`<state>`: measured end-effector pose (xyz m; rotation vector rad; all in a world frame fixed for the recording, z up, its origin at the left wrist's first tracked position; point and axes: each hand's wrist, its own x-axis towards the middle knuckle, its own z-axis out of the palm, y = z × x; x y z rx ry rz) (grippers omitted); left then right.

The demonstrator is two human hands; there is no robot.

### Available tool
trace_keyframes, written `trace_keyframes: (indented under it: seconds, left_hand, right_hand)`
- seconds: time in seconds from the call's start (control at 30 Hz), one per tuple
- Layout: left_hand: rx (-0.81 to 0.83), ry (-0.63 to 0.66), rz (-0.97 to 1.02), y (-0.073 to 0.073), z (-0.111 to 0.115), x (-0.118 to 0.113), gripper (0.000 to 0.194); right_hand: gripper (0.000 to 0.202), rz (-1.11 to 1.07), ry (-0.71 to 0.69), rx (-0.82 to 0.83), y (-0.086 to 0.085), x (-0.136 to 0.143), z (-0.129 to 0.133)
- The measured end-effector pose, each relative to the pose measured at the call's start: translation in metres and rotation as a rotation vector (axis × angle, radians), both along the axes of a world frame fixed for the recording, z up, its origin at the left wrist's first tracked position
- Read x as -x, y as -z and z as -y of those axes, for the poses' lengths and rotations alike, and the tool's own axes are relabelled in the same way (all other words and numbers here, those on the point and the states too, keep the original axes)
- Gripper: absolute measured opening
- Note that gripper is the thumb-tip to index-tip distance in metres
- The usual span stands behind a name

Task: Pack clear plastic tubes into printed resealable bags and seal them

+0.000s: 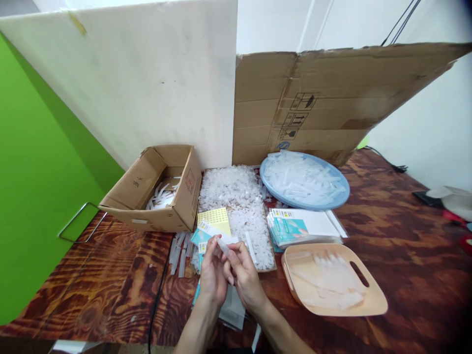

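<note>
Both hands meet in the lower middle of the head view, around a small translucent white piece. My left hand holds its left side with closed fingers. My right hand pinches its right end between thumb and fingers. Just behind the hands lie a yellow sheet with dots and teal-and-white printed cards. A wide spread of small clear pieces extends beyond them. Under the wrists is a clear plastic bag.
An open cardboard box with white strips stands left. At right are a blue round tray heaped with translucent pieces, a stack of packets and a peach basket. Loose strips lie on the wooden table.
</note>
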<state>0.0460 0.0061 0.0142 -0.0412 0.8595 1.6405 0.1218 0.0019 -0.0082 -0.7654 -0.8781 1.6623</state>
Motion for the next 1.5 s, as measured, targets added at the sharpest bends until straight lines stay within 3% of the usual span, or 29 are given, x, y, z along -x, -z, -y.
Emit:
trace_keyframes:
  seconds: [0.5,0.7,0.97,1.07,1.2,1.27,1.4,1.5]
  left_hand:
    - [-0.099,-0.02,-0.136,0.013,-0.005,-0.006,0.029]
    - [-0.052,-0.076,-0.243,0.017,-0.007,-0.004,0.03]
    - [-0.058,-0.025,-0.226,0.019,-0.007,-0.001,0.028]
    - [-0.087,0.037,-0.26,0.018,-0.008,0.009,0.027]
    - [-0.157,0.165,-0.519,0.02,-0.008,0.028,0.026]
    - [-0.159,0.176,-0.614,0.021,-0.008,0.037,0.026]
    - [-0.117,0.122,-0.795,0.021,-0.004,0.051,0.046]
    - [-0.076,0.127,-0.745,0.023,0.001,0.061,0.045]
  right_hand:
    - [0.021,0.204,0.061,-0.066,-0.005,0.005,0.006]
    - [0.024,0.163,0.046,-0.033,-0.008,0.006,0.004]
    - [0.029,-0.038,0.011,0.087,-0.003,0.011,0.0]
    - [0.029,-0.042,-0.082,0.081,-0.007,0.005,-0.008]
    - [0.033,0.149,-0.216,-0.026,-0.012,-0.009,-0.022]
    - [0.034,0.225,-0.205,-0.054,-0.012,-0.014,-0.028]
    - [0.029,0.252,-0.11,-0.035,-0.005,-0.019,-0.029]
    - [0.026,0.32,-0.045,-0.03,0.0,-0.023,-0.027]
